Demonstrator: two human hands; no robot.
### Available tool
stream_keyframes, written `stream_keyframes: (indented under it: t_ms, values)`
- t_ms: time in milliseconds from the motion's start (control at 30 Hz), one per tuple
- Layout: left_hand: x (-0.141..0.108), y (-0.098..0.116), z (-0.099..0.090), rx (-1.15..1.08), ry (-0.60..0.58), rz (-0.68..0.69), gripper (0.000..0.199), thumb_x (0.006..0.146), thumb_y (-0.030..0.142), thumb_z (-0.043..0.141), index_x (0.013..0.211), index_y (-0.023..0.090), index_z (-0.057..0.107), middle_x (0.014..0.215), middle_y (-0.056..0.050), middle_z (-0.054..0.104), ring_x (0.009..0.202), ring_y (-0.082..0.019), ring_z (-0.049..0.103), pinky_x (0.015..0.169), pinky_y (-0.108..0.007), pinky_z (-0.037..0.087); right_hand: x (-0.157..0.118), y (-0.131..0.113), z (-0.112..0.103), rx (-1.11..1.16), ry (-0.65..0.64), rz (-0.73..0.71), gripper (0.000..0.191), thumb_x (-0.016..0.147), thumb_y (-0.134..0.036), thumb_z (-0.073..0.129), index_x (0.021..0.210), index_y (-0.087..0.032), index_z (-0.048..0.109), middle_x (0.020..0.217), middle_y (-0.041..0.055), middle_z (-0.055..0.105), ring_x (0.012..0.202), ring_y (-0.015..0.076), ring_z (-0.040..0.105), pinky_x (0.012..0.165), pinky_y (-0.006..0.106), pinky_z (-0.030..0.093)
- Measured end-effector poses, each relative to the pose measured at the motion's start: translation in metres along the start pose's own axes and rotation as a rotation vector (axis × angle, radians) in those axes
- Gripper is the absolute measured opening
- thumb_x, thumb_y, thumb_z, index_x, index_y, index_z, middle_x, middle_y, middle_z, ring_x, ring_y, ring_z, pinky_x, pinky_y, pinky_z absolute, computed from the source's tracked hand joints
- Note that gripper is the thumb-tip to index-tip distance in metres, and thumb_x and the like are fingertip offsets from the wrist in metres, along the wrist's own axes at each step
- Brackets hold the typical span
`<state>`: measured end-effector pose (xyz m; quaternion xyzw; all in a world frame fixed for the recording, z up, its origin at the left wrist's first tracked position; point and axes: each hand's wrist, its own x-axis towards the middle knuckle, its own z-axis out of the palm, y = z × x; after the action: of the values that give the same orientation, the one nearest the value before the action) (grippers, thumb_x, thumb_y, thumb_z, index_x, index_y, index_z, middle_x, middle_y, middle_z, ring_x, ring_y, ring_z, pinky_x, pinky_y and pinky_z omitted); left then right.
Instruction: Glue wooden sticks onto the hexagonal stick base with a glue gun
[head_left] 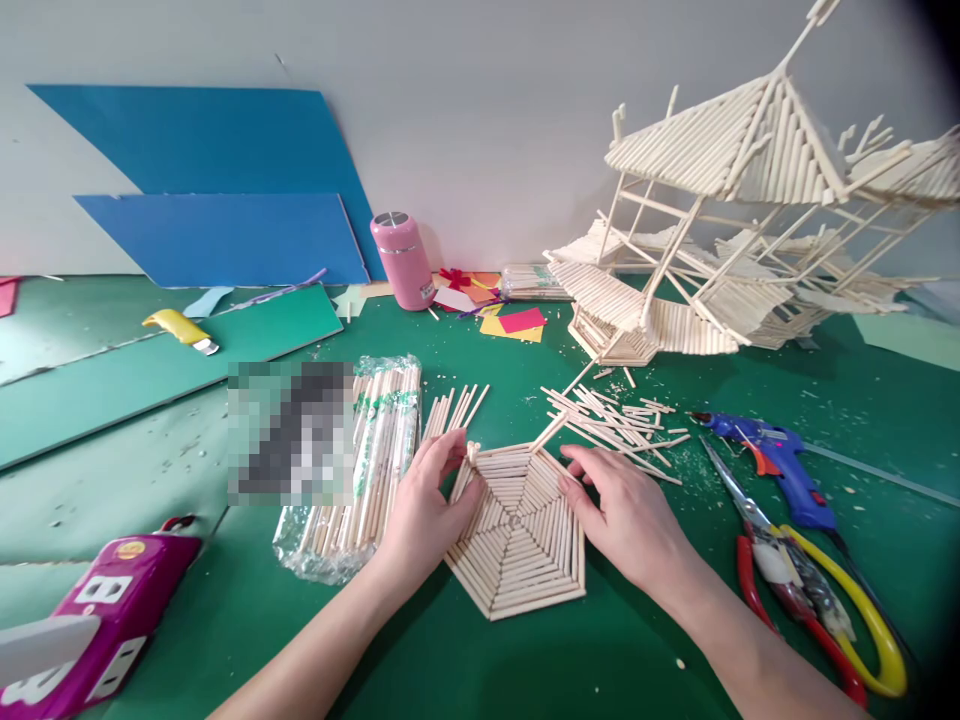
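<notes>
A hexagonal panel of thin wooden sticks [517, 530], laid in nested rings, is on the green table in front of me. My left hand [431, 495] grips its upper left edge between thumb and fingers, beside a small upright cluster of stick ends [472, 452]. At the panel's upper right edge, my right hand [619, 505] pinches the rim with thumb and forefinger. A short stick piece [549, 432] juts from the top corner, between both hands. Loose sticks [611, 425] lie scattered just beyond my right hand.
A plastic-wrapped stick bundle [367, 460] lies left, beside a blurred-out patch. Right are a blue glue gun [780, 460] and scissors with pliers [810, 590]. Behind stand a stick pavilion model [720, 200] and pink flask [403, 262]. A yellow cutter [180, 328] and purple power strip [112, 610] lie left.
</notes>
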<state>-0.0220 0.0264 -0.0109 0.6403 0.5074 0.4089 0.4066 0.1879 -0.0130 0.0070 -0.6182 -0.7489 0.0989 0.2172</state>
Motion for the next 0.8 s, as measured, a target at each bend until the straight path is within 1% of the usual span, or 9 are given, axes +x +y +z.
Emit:
stream_keyframes:
  t_ms: [133, 200, 267, 367, 433, 533, 600, 700, 800]
  values:
    - [-0.001, 0.002, 0.001, 0.044, -0.009, 0.036, 0.036, 0.068, 0.016, 0.06, 0.103, 0.02, 0.057, 0.107, -0.009, 0.053, 0.095, -0.021, 0.056, 0.087, -0.038, 0.046, -0.002, 0.0, -0.001, 0.026, -0.013, 0.018, 0.025, 0.084, -0.023, 0.047, 0.105, -0.015, 0.057, 0.091, 0.0095, 0.065, 0.081, 0.0212, 0.061, 0.071, 0.039, 0.051]
    - [-0.001, 0.005, -0.001, 0.096, 0.016, 0.069, 0.035, 0.067, 0.016, 0.06, 0.103, 0.02, 0.059, 0.109, -0.01, 0.053, 0.096, -0.022, 0.055, 0.085, -0.038, 0.046, 0.001, 0.0, -0.002, 0.054, 0.007, 0.03, 0.025, 0.084, -0.023, 0.047, 0.105, -0.014, 0.056, 0.091, 0.0095, 0.064, 0.081, 0.0206, 0.06, 0.071, 0.038, 0.05]
    - [0.0, 0.01, -0.002, 0.137, 0.049, 0.082, 0.033, 0.067, 0.017, 0.061, 0.099, 0.02, 0.062, 0.109, -0.01, 0.055, 0.095, -0.024, 0.055, 0.08, -0.037, 0.047, 0.007, -0.002, -0.004, 0.093, 0.034, 0.023, 0.024, 0.084, -0.023, 0.047, 0.104, -0.013, 0.056, 0.086, 0.0085, 0.064, 0.079, 0.0198, 0.06, 0.071, 0.036, 0.05]
    - [0.001, 0.017, -0.004, 0.092, 0.073, 0.059, 0.024, 0.066, 0.018, 0.062, 0.089, 0.022, 0.067, 0.103, -0.009, 0.06, 0.09, -0.025, 0.056, 0.069, -0.033, 0.049, 0.02, -0.003, -0.004, 0.154, 0.043, -0.014, 0.022, 0.085, -0.025, 0.046, 0.099, -0.013, 0.058, 0.074, 0.0059, 0.063, 0.075, 0.0189, 0.06, 0.069, 0.033, 0.049]
    - [0.003, 0.02, -0.005, 0.059, 0.06, 0.056, 0.016, 0.067, 0.018, 0.062, 0.08, 0.022, 0.069, 0.096, -0.008, 0.062, 0.086, -0.024, 0.057, 0.068, -0.032, 0.048, 0.027, -0.003, 0.0, 0.204, 0.044, -0.053, 0.021, 0.086, -0.027, 0.045, 0.095, -0.014, 0.059, 0.079, 0.0071, 0.064, 0.077, 0.0185, 0.06, 0.071, 0.032, 0.049]
    - [0.005, 0.022, -0.006, 0.085, 0.027, 0.067, 0.009, 0.069, 0.02, 0.06, 0.071, 0.022, 0.069, 0.091, -0.008, 0.065, 0.083, -0.023, 0.059, 0.072, -0.034, 0.046, 0.033, -0.001, 0.008, 0.258, 0.049, -0.098, 0.019, 0.087, -0.025, 0.044, 0.091, -0.016, 0.06, 0.093, 0.0082, 0.066, 0.087, 0.0179, 0.06, 0.078, 0.032, 0.047]
    - [0.006, 0.021, -0.006, 0.124, 0.001, 0.082, 0.011, 0.071, 0.021, 0.058, 0.072, 0.022, 0.069, 0.091, -0.009, 0.065, 0.081, -0.023, 0.06, 0.071, -0.034, 0.046, 0.035, 0.001, 0.013, 0.266, 0.032, -0.109, 0.02, 0.089, -0.023, 0.041, 0.089, -0.017, 0.06, 0.092, 0.0067, 0.066, 0.088, 0.0169, 0.06, 0.079, 0.03, 0.046]
    - [0.007, 0.016, -0.007, 0.177, -0.037, 0.116, 0.014, 0.076, 0.023, 0.054, 0.076, 0.021, 0.069, 0.089, -0.009, 0.066, 0.081, -0.023, 0.061, 0.07, -0.034, 0.046, 0.035, 0.002, 0.016, 0.266, 0.002, -0.117, 0.022, 0.09, -0.023, 0.039, 0.085, -0.017, 0.06, 0.085, 0.0052, 0.066, 0.083, 0.0157, 0.06, 0.076, 0.028, 0.046]
    - [0.008, 0.013, -0.007, 0.2, -0.043, 0.128, 0.016, 0.077, 0.023, 0.053, 0.079, 0.021, 0.069, 0.088, -0.009, 0.067, 0.081, -0.022, 0.062, 0.07, -0.034, 0.046, 0.036, 0.003, 0.016, 0.264, -0.02, -0.125, 0.022, 0.09, -0.022, 0.039, 0.084, -0.017, 0.06, 0.084, 0.0048, 0.065, 0.081, 0.0152, 0.06, 0.074, 0.026, 0.045]
